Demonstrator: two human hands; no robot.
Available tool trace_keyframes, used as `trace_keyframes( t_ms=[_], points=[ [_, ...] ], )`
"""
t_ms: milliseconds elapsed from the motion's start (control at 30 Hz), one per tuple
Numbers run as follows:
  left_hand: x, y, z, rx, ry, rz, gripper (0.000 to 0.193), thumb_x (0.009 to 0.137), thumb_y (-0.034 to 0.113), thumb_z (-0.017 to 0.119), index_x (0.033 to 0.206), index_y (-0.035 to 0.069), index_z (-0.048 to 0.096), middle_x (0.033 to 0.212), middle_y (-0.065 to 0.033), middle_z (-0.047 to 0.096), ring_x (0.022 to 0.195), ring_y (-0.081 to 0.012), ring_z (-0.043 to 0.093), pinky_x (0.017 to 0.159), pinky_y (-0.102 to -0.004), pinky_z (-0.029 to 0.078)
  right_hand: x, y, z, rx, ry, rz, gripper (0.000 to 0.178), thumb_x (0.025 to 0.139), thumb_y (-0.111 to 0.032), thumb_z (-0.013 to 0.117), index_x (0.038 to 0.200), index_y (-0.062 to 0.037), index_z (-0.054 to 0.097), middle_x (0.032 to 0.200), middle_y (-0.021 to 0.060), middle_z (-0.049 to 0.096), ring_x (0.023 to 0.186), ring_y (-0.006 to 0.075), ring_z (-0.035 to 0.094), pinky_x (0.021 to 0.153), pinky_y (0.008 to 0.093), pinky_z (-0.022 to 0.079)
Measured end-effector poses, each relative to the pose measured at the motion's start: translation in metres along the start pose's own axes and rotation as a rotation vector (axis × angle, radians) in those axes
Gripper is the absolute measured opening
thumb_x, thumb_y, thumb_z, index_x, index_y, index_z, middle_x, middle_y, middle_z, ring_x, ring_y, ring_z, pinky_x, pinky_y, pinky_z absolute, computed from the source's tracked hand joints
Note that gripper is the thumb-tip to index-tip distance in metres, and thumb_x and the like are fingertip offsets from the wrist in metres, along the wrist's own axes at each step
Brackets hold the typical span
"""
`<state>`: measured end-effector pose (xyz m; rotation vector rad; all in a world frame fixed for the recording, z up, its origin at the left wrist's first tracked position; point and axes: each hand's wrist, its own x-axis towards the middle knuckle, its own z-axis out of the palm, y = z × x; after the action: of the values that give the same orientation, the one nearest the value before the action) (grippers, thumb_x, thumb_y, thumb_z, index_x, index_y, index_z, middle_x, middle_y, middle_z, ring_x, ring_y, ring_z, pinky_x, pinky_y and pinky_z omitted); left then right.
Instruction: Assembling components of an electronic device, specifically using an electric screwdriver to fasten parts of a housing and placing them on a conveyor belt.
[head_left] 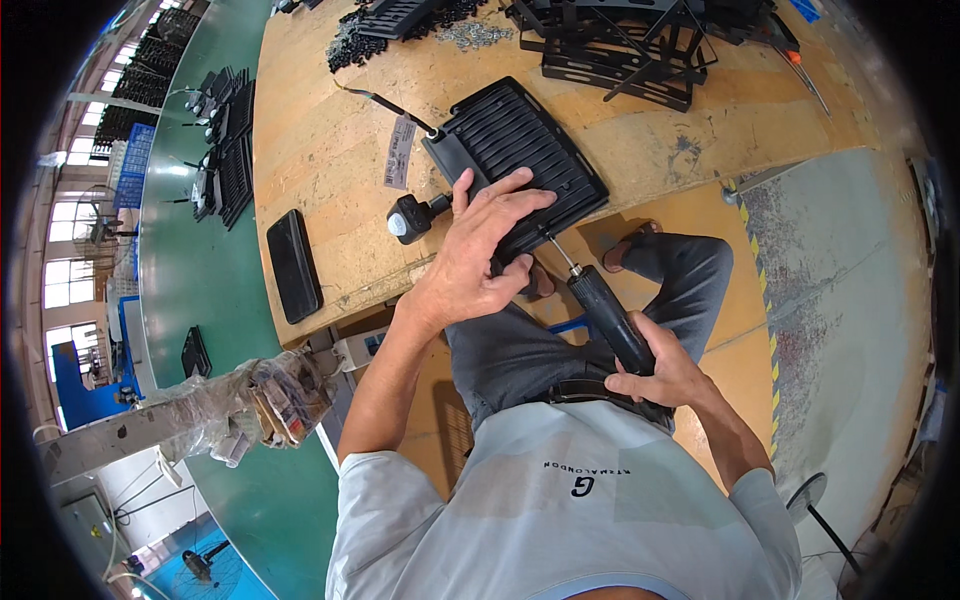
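A black finned floodlight housing [520, 140] lies tilted at the near edge of the wooden table, partly over the edge. Attached at its left is a small black motion sensor [408, 219] with a white lens, and a cable with a paper label [399, 152] comes off its upper left corner. My left hand [485, 245] grips the housing's near left part, fingers across the fins and thumb at the near edge. In my right hand [660, 366] is a black electric screwdriver [607, 312]. Its bit points up at the housing's near edge, at or close to a screw spot.
A black smartphone [294, 265] rests on the table's left side. Farther back lie piles of black screws [352, 48], silvery small parts [475, 36] and stacked black brackets [630, 60]. An orange-handled screwdriver [797, 66] lies far right. More floodlights [228, 150] sit on the green surface at left.
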<state>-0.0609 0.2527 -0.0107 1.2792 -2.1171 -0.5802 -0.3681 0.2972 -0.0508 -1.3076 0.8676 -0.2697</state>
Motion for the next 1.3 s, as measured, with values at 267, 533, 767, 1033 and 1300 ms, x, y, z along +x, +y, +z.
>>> trace_keyframes(
  t_ms=[267,533,767,1033,1300],
  points=[
    [-0.001,0.0,0.009,0.037,0.025,-0.024,0.066,0.072,0.0,0.066,0.137,0.01,0.057,0.148,-0.006,0.054,0.147,-0.0302,0.039,0.122,-0.0605,0.012,-0.006,-0.02,0.002,0.009,-0.019,0.131,0.069,0.081,-0.035,0.084,0.13,0.0016,0.052,0.079,0.0066,0.062,0.072,0.0162,0.063,0.066,0.0334,0.048],
    [0.0,0.005,0.017,0.147,0.07,-0.035,0.066,0.071,0.0,0.065,0.136,0.009,0.057,0.156,-0.0083,0.045,0.15,-0.034,0.032,0.122,-0.0614,0.014,-0.01,-0.02,0.009,-0.102,0.048,0.08,0.073,0.081,-0.035,0.084,0.135,0.0009,0.05,0.087,0.0107,0.063,0.082,0.0229,0.063,0.075,0.0372,0.048],
    [-0.001,0.004,0.015,0.127,0.056,-0.051,0.066,0.07,0.001,0.066,0.135,0.01,0.06,0.156,-0.0054,0.049,0.148,-0.0328,0.035,0.123,-0.0602,0.014,-0.013,-0.034,0.014,-0.124,0.041,0.135,0.072,0.082,-0.034,0.083,0.135,0.001,0.049,0.093,0.0131,0.063,0.092,0.0257,0.064,0.081,0.039,0.048],
    [-0.003,0.003,0.019,0.103,0.069,-0.045,0.069,0.069,0.001,0.066,0.138,0.01,0.061,0.155,-0.0053,0.05,0.147,-0.0323,0.036,0.123,-0.0591,0.015,-0.019,-0.043,0.028,0.189,0.02,0.192,0.06,0.087,-0.028,0.081,0.128,0.0005,0.047,0.07,0.002,0.057,0.05,0.0094,0.057,0.049,0.0274,0.045],
    [-0.002,0.003,0.018,0.073,0.084,-0.047,0.067,0.069,0.0,0.065,0.136,0.009,0.063,0.153,-0.0057,0.052,0.146,-0.0326,0.038,0.122,-0.0591,0.016,-0.019,-0.053,0.029,0.186,0.014,0.243,0.056,0.088,-0.027,0.08,0.124,-0.0008,0.047,0.071,0.0023,0.057,0.052,0.0108,0.059,0.05,0.0281,0.046]
  ],
)
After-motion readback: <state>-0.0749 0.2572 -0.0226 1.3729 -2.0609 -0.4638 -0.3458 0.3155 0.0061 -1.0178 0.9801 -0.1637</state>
